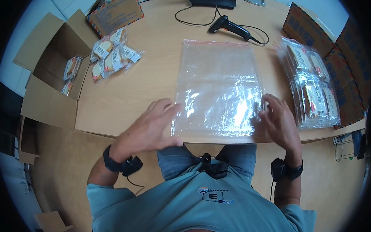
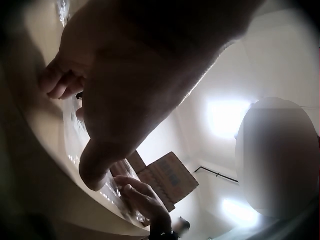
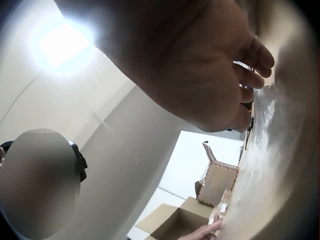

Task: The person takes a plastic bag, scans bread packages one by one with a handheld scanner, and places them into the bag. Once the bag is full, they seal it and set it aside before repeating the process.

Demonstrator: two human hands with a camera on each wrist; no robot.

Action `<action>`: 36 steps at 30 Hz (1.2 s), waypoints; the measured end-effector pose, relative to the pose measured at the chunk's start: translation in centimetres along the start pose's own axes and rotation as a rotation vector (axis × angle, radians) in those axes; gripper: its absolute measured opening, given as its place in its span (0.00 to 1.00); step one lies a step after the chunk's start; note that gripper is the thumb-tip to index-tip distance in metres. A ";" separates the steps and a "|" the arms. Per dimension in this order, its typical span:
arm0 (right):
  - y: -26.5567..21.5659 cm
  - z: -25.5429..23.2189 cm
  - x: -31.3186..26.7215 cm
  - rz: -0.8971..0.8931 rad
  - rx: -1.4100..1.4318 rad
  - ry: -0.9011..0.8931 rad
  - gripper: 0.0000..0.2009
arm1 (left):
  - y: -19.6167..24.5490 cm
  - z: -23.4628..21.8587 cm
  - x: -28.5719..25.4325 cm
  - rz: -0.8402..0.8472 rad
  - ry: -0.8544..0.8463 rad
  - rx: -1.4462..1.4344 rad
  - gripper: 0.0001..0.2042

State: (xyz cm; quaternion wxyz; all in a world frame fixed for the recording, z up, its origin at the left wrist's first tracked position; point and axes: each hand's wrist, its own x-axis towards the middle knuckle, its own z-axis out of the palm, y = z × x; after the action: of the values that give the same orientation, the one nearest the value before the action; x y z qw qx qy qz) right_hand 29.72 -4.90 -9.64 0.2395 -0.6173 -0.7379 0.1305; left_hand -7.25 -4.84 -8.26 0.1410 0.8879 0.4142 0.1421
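Note:
A large clear plastic zip bag (image 1: 219, 72) lies flat on the table, its reddish seal strip at the far side. My left hand (image 1: 150, 125) is at the bag's left edge, thumb and fingers spread apart, fingertips overlapping the edge in the head view. By the right edge is my right hand (image 1: 278, 121), its fingers loosely bent and holding nothing. In the right wrist view the right fingers (image 3: 252, 75) hang close over the bag (image 3: 270, 145). The left thumb (image 2: 95, 167) points down near the film in the left wrist view.
Packaged bread slices (image 1: 112, 58) lie loose at the left, beside an open cardboard box (image 1: 52, 76) with more packets. Filled clear bags of bread (image 1: 313, 87) stand at right against printed cartons (image 1: 346, 89). A barcode scanner (image 1: 229, 27) with its cable lies behind the bag.

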 end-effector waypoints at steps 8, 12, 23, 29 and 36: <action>-0.4 0.1 -1.0 -0.124 0.000 0.003 0.22 | 2.3 2.8 -1.5 -0.099 0.164 -0.097 0.28; -0.2 0.7 -1.1 -0.116 -0.032 0.041 0.23 | 3.5 2.3 -1.6 -0.109 0.186 0.012 0.30; -0.4 1.4 0.2 -0.272 -0.240 0.044 0.27 | -4.8 -1.9 11.2 0.143 0.090 0.305 0.33; 0.4 3.1 -0.7 -0.276 -0.240 0.002 0.34 | -10.9 -0.5 18.8 -0.069 -0.234 0.298 0.40; 0.9 3.0 -1.0 -0.248 -0.195 -0.002 0.33 | -11.4 0.5 18.5 -0.097 -0.237 0.298 0.41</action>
State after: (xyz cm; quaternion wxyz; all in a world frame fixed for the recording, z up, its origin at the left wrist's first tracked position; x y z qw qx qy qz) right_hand 29.08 -5.43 -12.82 0.1920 -0.5418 -0.8178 0.0282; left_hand -3.60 16.48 -10.45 0.0623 0.8885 0.4534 -0.0332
